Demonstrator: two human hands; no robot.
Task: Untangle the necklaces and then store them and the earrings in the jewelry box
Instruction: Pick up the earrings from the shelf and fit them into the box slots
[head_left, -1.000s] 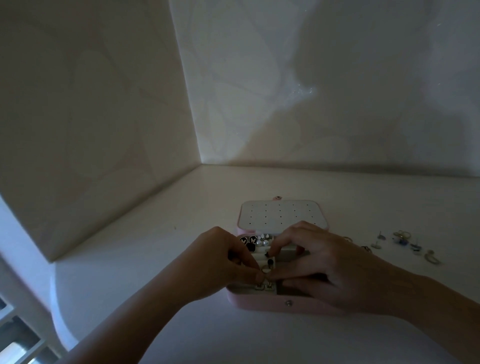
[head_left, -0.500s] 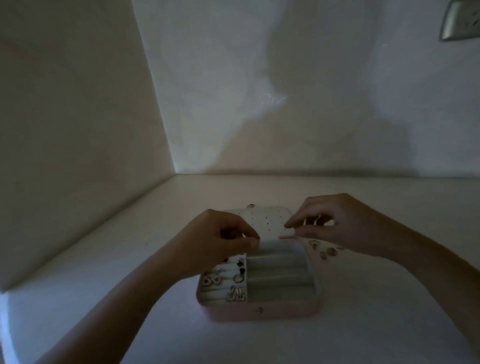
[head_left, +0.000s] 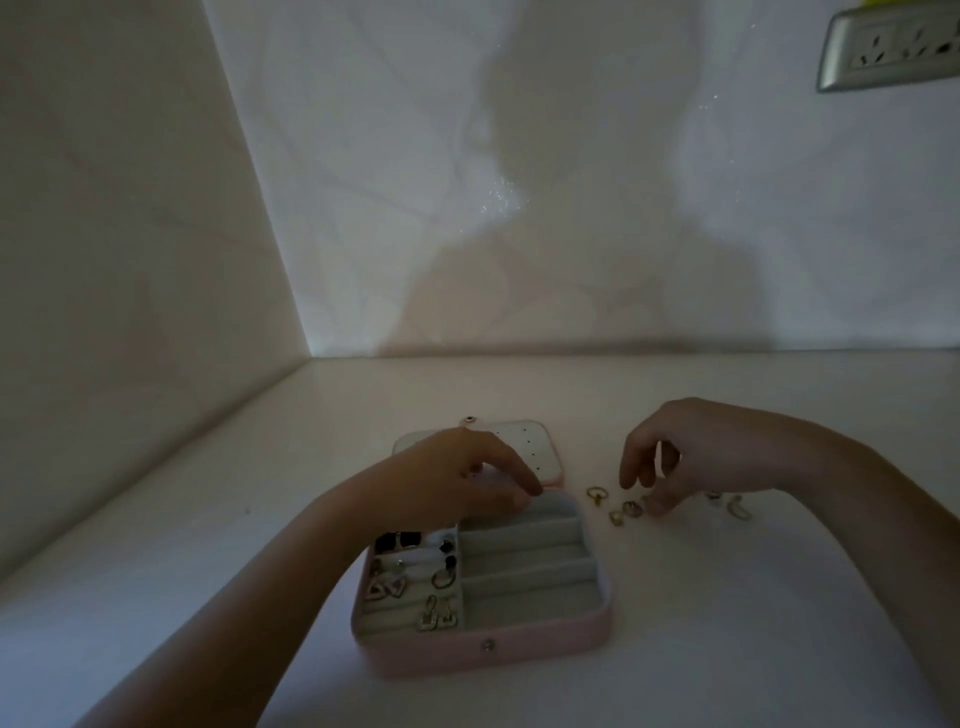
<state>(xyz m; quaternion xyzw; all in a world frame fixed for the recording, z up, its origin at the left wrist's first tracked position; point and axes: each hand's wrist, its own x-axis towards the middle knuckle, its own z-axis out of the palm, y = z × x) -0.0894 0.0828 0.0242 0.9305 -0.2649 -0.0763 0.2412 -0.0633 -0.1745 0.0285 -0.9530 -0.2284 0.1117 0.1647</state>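
Pink jewelry box open on table, lid flat at far end, snap facing the person; long axis near-far. Left hand over rear edge, fingertips bunched, contents indeterminate. Right hand above loose earrings, fingers apart.

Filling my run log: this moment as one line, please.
stage: earring storage | jewelry box: open, earrings in left slots | left hand: at box rear edge | right hand: over loose earrings
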